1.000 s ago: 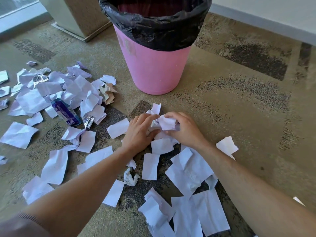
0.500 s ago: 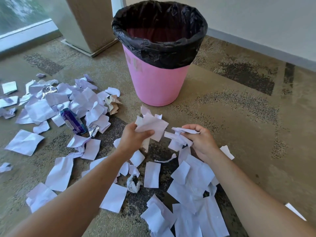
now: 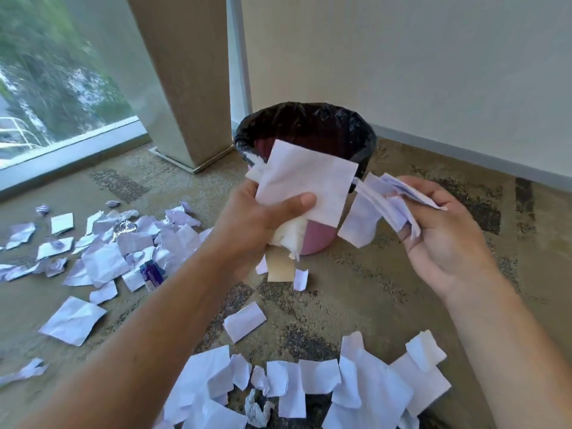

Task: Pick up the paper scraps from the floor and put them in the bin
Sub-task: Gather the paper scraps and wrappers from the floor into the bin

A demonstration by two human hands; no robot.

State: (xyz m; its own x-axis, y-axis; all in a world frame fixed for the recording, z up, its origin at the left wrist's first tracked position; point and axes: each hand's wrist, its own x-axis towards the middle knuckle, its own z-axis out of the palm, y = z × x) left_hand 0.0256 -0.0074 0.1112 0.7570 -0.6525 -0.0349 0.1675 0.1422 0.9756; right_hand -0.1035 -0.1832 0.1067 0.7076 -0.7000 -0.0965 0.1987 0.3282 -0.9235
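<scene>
Scraps (image 3: pixel 312 385) are all over the carpet (image 3: pixel 356 289), with a thick band of white pieces closest to the camera, one crumpled bit (image 3: pixel 257 410) at the bottom edge, and a lone piece (image 3: pixel 244 320) a little further out. Off to the left there's a bigger scatter (image 3: pixel 123 246), with a blue wrapper (image 3: pixel 151 274) and a foil bit (image 3: pixel 123 226) mixed in.

Above all that, both hands are up in front of the bin (image 3: pixel 309 131). The left hand (image 3: pixel 250 218) has its fingers and thumb clamped round a bunch (image 3: pixel 303 184), a big flat sheet on top and crumpled stuff hanging out underneath. The right hand (image 3: pixel 445 239) pinches a wad (image 3: pixel 387 202), fingers curled round it, just beside the bin's right side.

The bin is pink with a black liner (image 3: pixel 356 125), sitting on the carpet near the corner. Behind it there's a pillar (image 3: pixel 182 82), a window (image 3: pixel 52 72) on the left and a plain wall (image 3: pixel 402 57).
</scene>
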